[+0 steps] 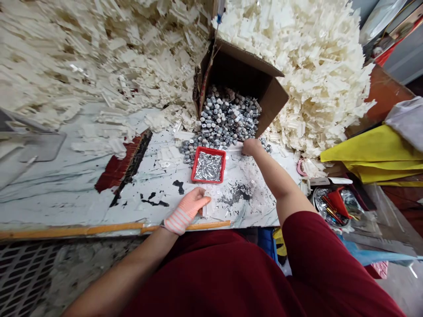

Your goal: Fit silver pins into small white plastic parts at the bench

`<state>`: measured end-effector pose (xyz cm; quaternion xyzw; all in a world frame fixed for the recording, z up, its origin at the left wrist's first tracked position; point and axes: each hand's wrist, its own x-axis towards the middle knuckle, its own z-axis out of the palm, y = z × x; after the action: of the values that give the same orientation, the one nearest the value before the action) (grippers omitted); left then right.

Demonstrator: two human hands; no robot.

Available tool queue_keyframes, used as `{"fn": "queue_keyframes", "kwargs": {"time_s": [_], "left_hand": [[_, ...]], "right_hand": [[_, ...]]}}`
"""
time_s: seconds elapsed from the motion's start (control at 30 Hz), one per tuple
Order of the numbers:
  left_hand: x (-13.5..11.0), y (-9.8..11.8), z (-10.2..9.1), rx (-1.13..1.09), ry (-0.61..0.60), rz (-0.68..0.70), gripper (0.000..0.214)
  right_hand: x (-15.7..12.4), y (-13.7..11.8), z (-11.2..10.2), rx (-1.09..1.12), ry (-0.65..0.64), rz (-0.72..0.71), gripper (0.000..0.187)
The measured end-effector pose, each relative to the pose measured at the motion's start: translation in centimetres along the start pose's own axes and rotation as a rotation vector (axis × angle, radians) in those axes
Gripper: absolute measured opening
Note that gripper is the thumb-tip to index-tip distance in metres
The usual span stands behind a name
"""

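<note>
My left hand [190,208], in a striped fingertip-free glove, is closed on a small white plastic piece [206,207] near the table's front edge. Farther forward, my right hand [251,147] reaches to the front of a pile of small grey and white parts [228,116]. Its fingers point away from me and are mostly hidden, so their grip cannot be made out. That pile spills from a cardboard box [272,103] lying on its side. Between my hands stands a red tray [193,172] full of small silver metal pins [208,167].
Large heaps of cream plastic pieces [307,57] flank the box. Loose pins [233,193] and white bits lie on the marbled tabletop [158,176]. At right are a bowl of tools [332,207], a white-handled knife [327,181] and yellow cloth [373,152].
</note>
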<state>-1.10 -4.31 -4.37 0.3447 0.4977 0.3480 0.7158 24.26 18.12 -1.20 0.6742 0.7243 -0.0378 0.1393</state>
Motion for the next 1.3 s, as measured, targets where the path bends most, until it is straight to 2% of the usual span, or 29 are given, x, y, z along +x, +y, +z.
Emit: {"fn": "queue_keyframes", "kwargs": {"time_s": [0.07, 0.13, 0.27, 0.37, 0.47, 0.6, 0.63, 0.7, 0.8, 0.97, 1.03, 1.13, 1.17, 1.23, 1.3], "left_hand": [[-0.1, 0.3, 0.3, -0.062, -0.006, -0.018, 0.030], [-0.2, 0.6, 0.7, -0.121, -0.004, -0.044, 0.031], [0.1, 1.0, 1.2, -0.192, 0.013, -0.062, 0.036], [0.4, 1.0, 1.3, -0.242, 0.036, -0.033, 0.037], [0.7, 1.0, 1.3, -0.284, 0.073, -0.016, 0.038], [0.8, 1.0, 1.6, -0.351, 0.139, 0.015, 0.040], [0.8, 1.1, 1.7, -0.363, 0.153, 0.025, 0.040], [0.7, 1.2, 1.8, -0.370, 0.176, 0.032, 0.041], [0.3, 1.6, 2.0, -0.334, 0.187, 0.042, 0.041], [-0.1, 2.6, 2.1, -0.262, 0.169, 0.055, 0.039], [-0.1, 2.7, 2.0, -0.251, 0.117, 0.022, 0.038], [0.3, 2.3, 1.9, -0.227, 0.011, -0.038, 0.035], [0.4, 2.1, 1.8, -0.229, -0.010, -0.047, 0.034], [0.5, 1.7, 1.8, -0.249, -0.027, -0.050, 0.033], [0.5, 1.5, 1.7, -0.264, -0.049, -0.051, 0.034]], "right_hand": [[-0.9, 0.5, 0.3, 0.014, 0.043, 0.009, 0.030], [-1.9, 0.9, 1.1, 0.129, 0.138, 0.043, 0.027], [-2.7, 1.4, 3.0, 0.748, 0.332, 0.232, 0.018], [-3.7, 0.4, 3.5, 0.919, 0.382, 0.286, 0.025], [-7.3, -2.9, 3.8, 0.986, 0.462, 0.169, 0.021], [-14.8, -9.3, 5.2, 1.093, 0.458, -0.327, 0.014], [-16.4, -10.5, 5.6, 1.079, 0.471, -0.369, 0.013], [-18.6, -12.1, 6.1, 1.040, 0.500, -0.354, 0.011], [-20.1, -12.7, 6.1, 0.997, 0.501, -0.294, 0.011], [-20.9, -11.5, 5.5, 0.984, 0.441, -0.298, 0.013], [-20.2, -10.0, 5.0, 0.988, 0.318, -0.338, 0.014], [-16.7, -5.8, 3.8, 0.866, 0.079, -0.322, 0.018], [-15.1, -4.1, 3.3, 0.754, 0.091, -0.233, 0.020], [-11.7, -0.7, 2.4, 0.435, 0.206, 0.001, 0.024], [-9.1, 1.8, 1.8, 0.163, 0.207, 0.099, 0.028]]}}
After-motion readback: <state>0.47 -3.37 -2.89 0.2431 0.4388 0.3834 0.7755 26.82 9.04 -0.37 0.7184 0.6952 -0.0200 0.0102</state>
